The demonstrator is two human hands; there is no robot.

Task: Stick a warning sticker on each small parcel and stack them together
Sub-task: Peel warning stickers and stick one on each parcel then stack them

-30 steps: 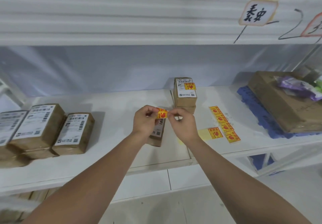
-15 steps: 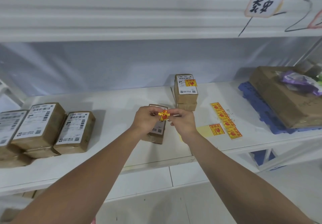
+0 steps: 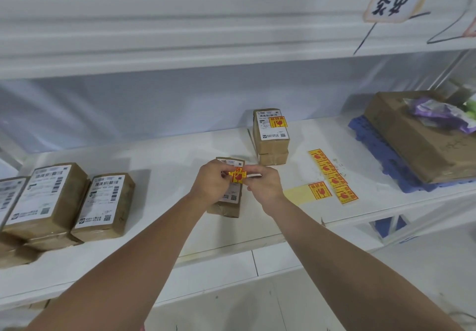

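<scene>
A yellow-and-red warning sticker is pinched between my left hand and my right hand, just above a small brown parcel lying on the white shelf. Whether the sticker touches the parcel I cannot tell. Behind, to the right, stands a stack of two parcels; the top one bears a warning sticker. A strip of warning stickers and a single one on its backing lie on the shelf to the right. Several unlabelled parcels sit at the left.
A large brown box with a purple bag on top rests on a blue pallet at the far right. An upper shelf with a handwritten tag overhangs the working level. The shelf's front edge runs below my forearms.
Both hands have sunk lower with the sticker, closer to the parcel beneath them. The sticker is now turned more upright between my fingers. The parcels have not moved.
</scene>
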